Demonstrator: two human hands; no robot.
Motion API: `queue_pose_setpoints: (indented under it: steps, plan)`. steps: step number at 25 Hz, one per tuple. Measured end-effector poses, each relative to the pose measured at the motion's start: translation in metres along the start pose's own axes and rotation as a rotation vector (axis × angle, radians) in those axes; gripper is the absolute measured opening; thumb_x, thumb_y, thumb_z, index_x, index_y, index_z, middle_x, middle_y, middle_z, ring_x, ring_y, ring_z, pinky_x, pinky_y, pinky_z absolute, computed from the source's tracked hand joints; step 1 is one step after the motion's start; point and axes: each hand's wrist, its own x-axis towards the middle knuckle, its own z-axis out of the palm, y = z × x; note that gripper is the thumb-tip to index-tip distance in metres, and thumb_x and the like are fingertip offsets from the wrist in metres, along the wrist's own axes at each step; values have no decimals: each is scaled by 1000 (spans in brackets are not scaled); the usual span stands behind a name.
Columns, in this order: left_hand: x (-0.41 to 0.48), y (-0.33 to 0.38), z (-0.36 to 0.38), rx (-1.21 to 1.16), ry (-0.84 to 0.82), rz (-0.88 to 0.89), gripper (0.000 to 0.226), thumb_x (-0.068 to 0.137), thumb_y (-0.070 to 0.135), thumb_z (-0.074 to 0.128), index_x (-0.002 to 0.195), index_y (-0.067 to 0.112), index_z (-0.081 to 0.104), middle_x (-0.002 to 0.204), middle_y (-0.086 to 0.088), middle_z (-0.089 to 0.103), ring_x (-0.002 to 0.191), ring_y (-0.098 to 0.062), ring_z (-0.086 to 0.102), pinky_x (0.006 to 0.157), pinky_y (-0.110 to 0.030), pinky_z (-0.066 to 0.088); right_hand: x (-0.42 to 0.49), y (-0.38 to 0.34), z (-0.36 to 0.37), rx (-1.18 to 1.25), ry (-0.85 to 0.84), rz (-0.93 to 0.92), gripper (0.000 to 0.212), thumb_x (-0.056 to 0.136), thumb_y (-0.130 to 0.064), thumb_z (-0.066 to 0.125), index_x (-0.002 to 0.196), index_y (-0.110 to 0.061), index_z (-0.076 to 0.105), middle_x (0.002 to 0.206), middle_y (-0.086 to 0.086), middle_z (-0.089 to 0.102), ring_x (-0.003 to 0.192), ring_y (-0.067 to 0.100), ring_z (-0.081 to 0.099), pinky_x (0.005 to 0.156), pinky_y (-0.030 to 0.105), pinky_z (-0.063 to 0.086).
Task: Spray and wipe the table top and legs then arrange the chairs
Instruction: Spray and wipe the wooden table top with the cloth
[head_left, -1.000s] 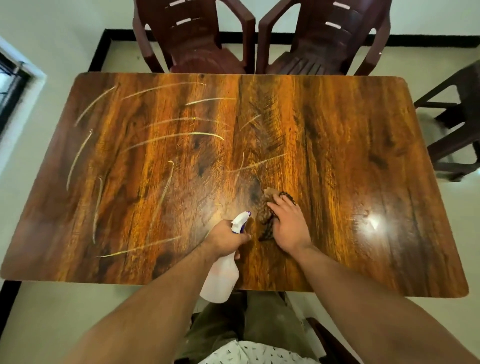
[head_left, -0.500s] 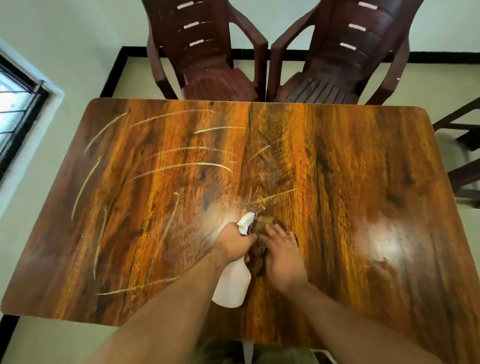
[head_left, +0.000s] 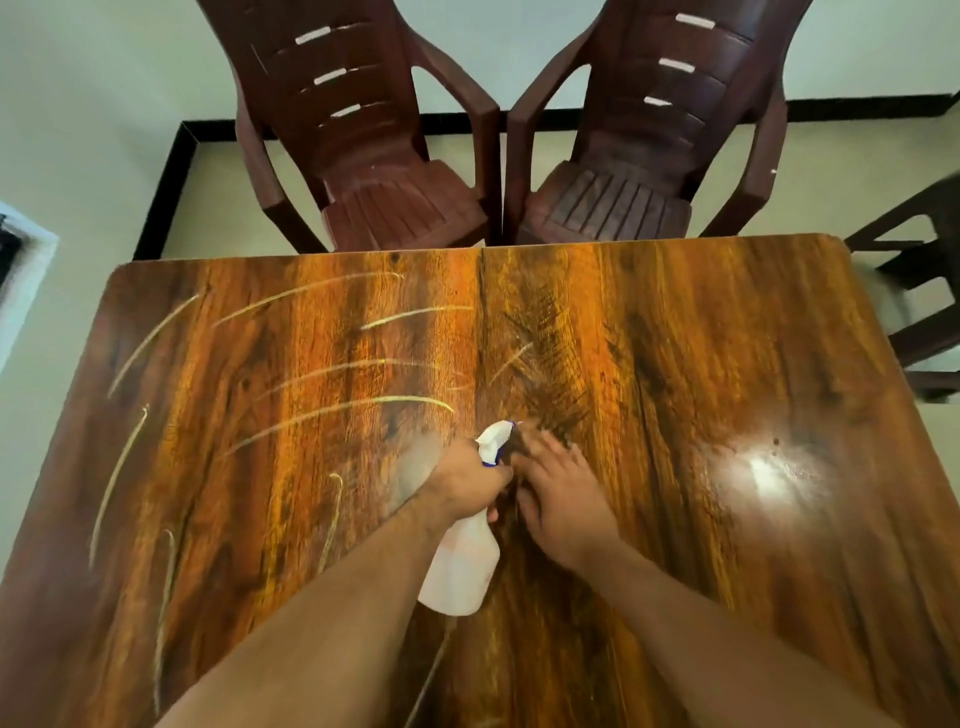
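Pale streaks (head_left: 332, 410) across the left half of the table top (head_left: 727, 364), unwiped so far. Left hand (head_left: 467, 480) closed around the spray bottle (head_left: 462, 561), nozzle aimed forward over the middle, ready to wet more surface. Right hand (head_left: 563, 491) pressed flat just beside it, presumably on a dark cloth, mostly hidden. Two chairs (head_left: 395, 208) at the far edge, not yet arranged.

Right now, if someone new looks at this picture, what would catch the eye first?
Pale curved streaks sweep across the left half of the glossy wooden table. Near the middle, the left hand holds a white spray bottle, and beside it the right hand presses flat on a dark cloth. Two dark red plastic chairs stand side by side at the far edge.
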Motion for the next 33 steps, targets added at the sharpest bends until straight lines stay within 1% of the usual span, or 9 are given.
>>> queue_pose_setpoints:
  steps: [3, 7, 11, 13, 17, 20, 23, 28, 33]
  plan:
    - [19, 5, -15, 12, 0, -40, 26, 92, 17, 67, 112, 1, 64, 80, -11, 69, 58, -19, 66, 58, -31, 56, -9, 33, -6, -75, -43, -154, 49, 102, -42, 29, 148, -35, 41, 164, -10, 24, 153, 13, 7, 125, 49, 2]
    - [33, 10, -27, -13, -31, -88, 30, 91, 14, 65, 118, 0, 62, 81, -13, 72, 43, -14, 64, 58, -29, 59, 87, 24, -28, 10, 77, 326, 51, 104, -35, 32, 154, -27, 32, 166, -1, 18, 154, 22, 3, 124, 51, 4]
    - [45, 26, -36, -9, 8, -2, 21, 92, 11, 64, 112, 5, 65, 69, -7, 66, 53, -15, 63, 51, -23, 50, 51, 3, -20, -39, -79, -175, 58, 97, -38, 32, 154, -30, 30, 167, -7, 14, 154, 18, -2, 124, 55, 2]
    - [51, 34, -44, -4, -5, -25, 17, 93, 14, 65, 106, 3, 64, 76, -10, 68, 59, -21, 65, 59, -31, 57, 54, 30, -30, -146, -106, -213, 66, 93, -43, 30, 157, -32, 20, 167, -8, 0, 153, 21, -13, 122, 58, -7]
    - [63, 46, -61, -41, -14, -91, 18, 95, 15, 66, 106, 6, 54, 88, -13, 71, 46, -16, 64, 49, -28, 55, 152, 40, -54, -118, 17, 385, 70, 100, -44, 30, 160, -20, 1, 167, 6, -14, 152, 31, -17, 121, 56, -9]
    - [76, 52, -74, -57, 27, -48, 12, 93, 10, 65, 95, -2, 61, 67, -9, 67, 43, -19, 62, 53, -33, 56, 161, 13, -41, -148, -32, 83, 64, 104, -41, 23, 159, -23, -3, 166, 3, -15, 151, 25, -21, 122, 51, -10]
    - [92, 58, -86, -29, 53, -36, 20, 90, 16, 67, 97, -2, 64, 73, -14, 69, 52, -22, 64, 65, -39, 60, 119, 42, -44, -151, -69, -247, 56, 106, -44, 16, 159, -33, 4, 165, -10, -12, 151, 15, -21, 122, 49, -12]
    - [115, 66, -98, -7, 35, -15, 40, 89, 25, 71, 120, 2, 60, 100, -16, 74, 70, -26, 70, 75, -44, 65, 200, 45, -63, -15, 115, 451, 60, 106, -42, 20, 160, -23, 2, 168, 2, -9, 153, 25, -12, 122, 50, -7]
    - [130, 92, -106, 5, 44, -13, 50, 96, 29, 68, 135, 4, 50, 107, -11, 70, 79, -19, 67, 60, -28, 55, 184, 51, -65, -132, -26, -175, 55, 107, -40, 22, 160, -30, 10, 166, -9, -4, 153, 14, -10, 124, 40, -8]
